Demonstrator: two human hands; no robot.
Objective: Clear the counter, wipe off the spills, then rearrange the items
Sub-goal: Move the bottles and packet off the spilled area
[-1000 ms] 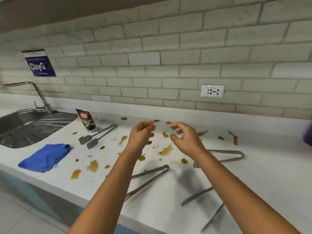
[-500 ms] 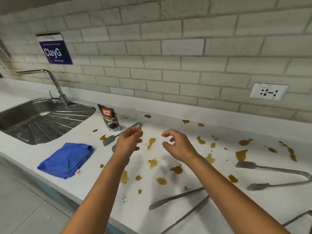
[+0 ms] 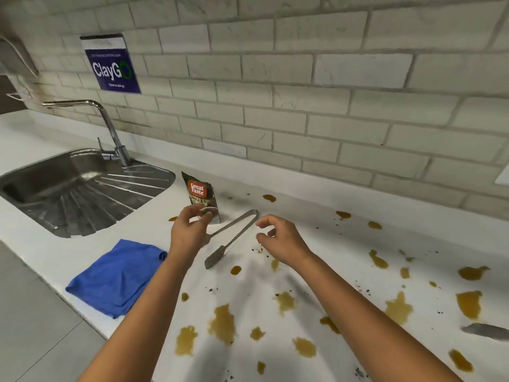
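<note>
— Brown spills (image 3: 222, 323) cover the counter (image 3: 154, 232); the coffee pouch (image 3: 202, 196) stands just beside the tongs (image 3: 234, 235).

— Left hand (image 3: 188, 232) reaches it, right hand (image 3: 278, 239) hovers, both loosely curled, holding nothing. Best to pinch the pouch upright so no granules spill.

Coffee sachet (image 3: 200, 194): lower part hidden behind the left hand (image 3: 188, 234), whose fingertips overlap it; contact cannot be told.
Tongs (image 3: 234, 235): one arm's tip hidden behind the same hand.
Second utensil (image 3: 486, 331): grey, blurred, cut off by the right edge; possibly more tongs.
Wall socket (image 3: 502, 176): only a corner shows at the right edge.
Sign (image 3: 111, 64): small print under the large lettering too fine to read.
Sink (image 3: 82, 188): left end cut off.
</note>
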